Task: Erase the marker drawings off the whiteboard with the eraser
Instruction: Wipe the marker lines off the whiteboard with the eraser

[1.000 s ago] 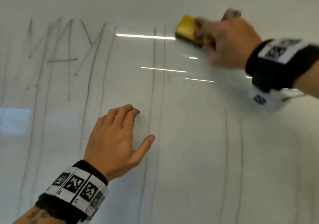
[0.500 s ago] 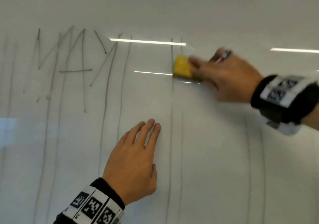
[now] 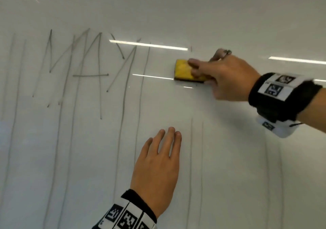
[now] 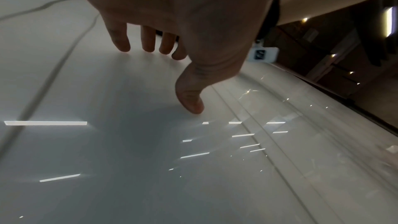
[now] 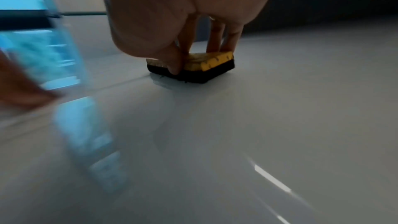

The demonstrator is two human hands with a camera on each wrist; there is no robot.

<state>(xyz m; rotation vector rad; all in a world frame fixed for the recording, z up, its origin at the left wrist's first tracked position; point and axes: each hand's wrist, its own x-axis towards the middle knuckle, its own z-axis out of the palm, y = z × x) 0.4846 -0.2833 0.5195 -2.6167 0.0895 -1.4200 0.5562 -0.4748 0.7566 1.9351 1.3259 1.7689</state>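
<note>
- Two hands work on the whiteboard [image 3: 220, 158], which fills the head view from side to side with no border in sight; the left wrist view shows one board edge running along the right, with a dark room beyond it.
- Bare white surface lies above and to the right of the eraser [image 3: 189, 70], and between it and the left hand [image 3: 157, 172].
- Grey marker letters [image 3: 84, 66] at upper left read "MAY"; long vertical lines [image 3: 139, 105] run down the board on the left, and more [image 3: 196, 158] below the eraser.
- The right hand [image 3: 227, 77] grips the yellow-topped eraser, fingers on top and thumb at its side, its dark felt flat against the board.
- The left hand lies flat, fingers straight and together, fingertips touching the board, holding nothing.
</note>
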